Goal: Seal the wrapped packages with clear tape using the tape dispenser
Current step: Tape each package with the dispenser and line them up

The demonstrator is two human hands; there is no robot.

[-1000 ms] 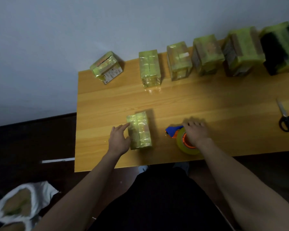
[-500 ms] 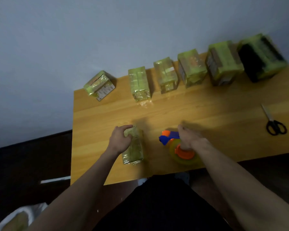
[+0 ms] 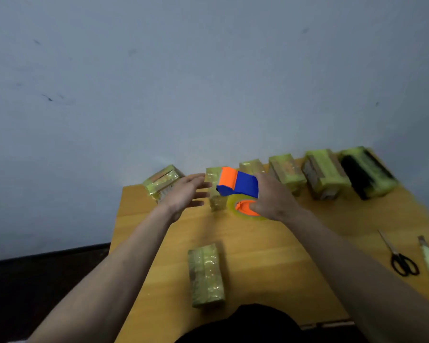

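Gripping tape dispenser [image 3: 238, 185]: right hand [image 3: 274, 200] | left hand [image 3: 183, 191] fingers spread | labels unreadable

We see the right hand [image 3: 273, 201] gripping the tape dispenser [image 3: 238, 185] above the bench [image 3: 270, 256], left hand [image 3: 183, 194] spread beside it, near package [image 3: 206, 274] untouched.

Wooden table [image 3: 270, 256] against scuffed pale wall [image 3: 159, 82], seemingly dark floor [image 3: 35, 280]

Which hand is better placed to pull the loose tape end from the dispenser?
The left hand: it is open, holds nothing and reaches toward the tape dispenser's front end. The right hand grips the dispenser, so it is occupied.
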